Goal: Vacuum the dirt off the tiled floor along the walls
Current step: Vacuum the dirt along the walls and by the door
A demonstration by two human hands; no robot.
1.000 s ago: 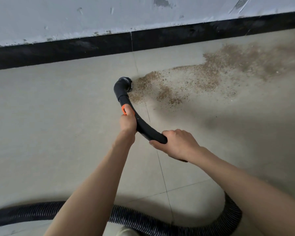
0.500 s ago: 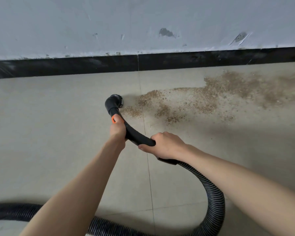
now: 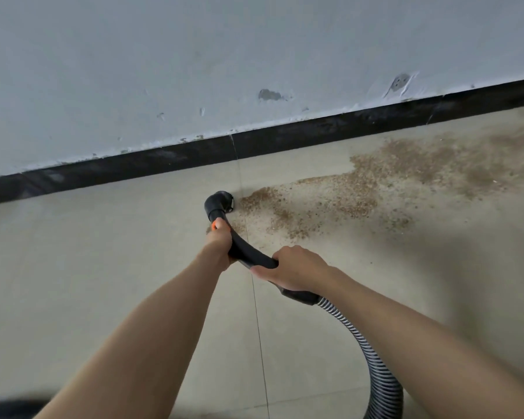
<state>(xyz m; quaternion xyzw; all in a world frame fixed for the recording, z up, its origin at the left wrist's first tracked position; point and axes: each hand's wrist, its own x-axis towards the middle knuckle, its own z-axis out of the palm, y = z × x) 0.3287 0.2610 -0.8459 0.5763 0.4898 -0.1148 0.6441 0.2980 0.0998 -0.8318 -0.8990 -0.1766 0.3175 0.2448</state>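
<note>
A black curved vacuum handle (image 3: 245,251) ends in a round black nozzle (image 3: 220,202) that sits on the beige tiled floor (image 3: 88,267). The nozzle's mouth faces the left edge of a brown dirt patch (image 3: 330,201) spread to the right along the wall. My left hand (image 3: 219,241) grips the handle just below the nozzle, by an orange part (image 3: 214,225). My right hand (image 3: 295,272) grips the handle further back, where the ribbed hose (image 3: 372,358) joins it.
A black skirting strip (image 3: 254,143) runs along the foot of a chipped pale wall (image 3: 224,55). The hose loops down to the lower right edge, and a dark blurred part of it (image 3: 9,408) lies at the lower left. A dark shadow covers the floor at right.
The view has tilted up and rolled, showing more wall. The nozzle still sits at the dirt patch's left edge, and both hands keep their grip on the handle.
</note>
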